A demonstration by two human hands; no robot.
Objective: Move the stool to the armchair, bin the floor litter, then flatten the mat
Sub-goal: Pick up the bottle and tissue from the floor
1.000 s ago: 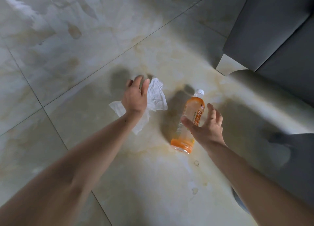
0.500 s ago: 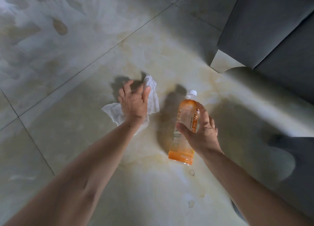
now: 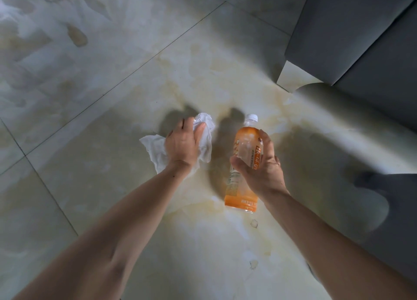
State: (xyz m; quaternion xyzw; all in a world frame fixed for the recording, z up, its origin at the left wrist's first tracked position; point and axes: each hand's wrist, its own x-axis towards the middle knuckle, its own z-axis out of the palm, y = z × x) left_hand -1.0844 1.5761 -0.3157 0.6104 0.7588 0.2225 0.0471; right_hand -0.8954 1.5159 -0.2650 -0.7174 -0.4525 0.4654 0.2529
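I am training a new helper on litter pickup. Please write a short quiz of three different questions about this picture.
1. True or false: the right hand is wrapped around the orange bottle.
2. Which item does the left hand gather? A) a white tissue B) a metal can C) a sock
3. Fill in: the bottle's cap is coloured ____.

Key: 1 true; 2 A, the white tissue crumpled on the tiled floor; 3 white.
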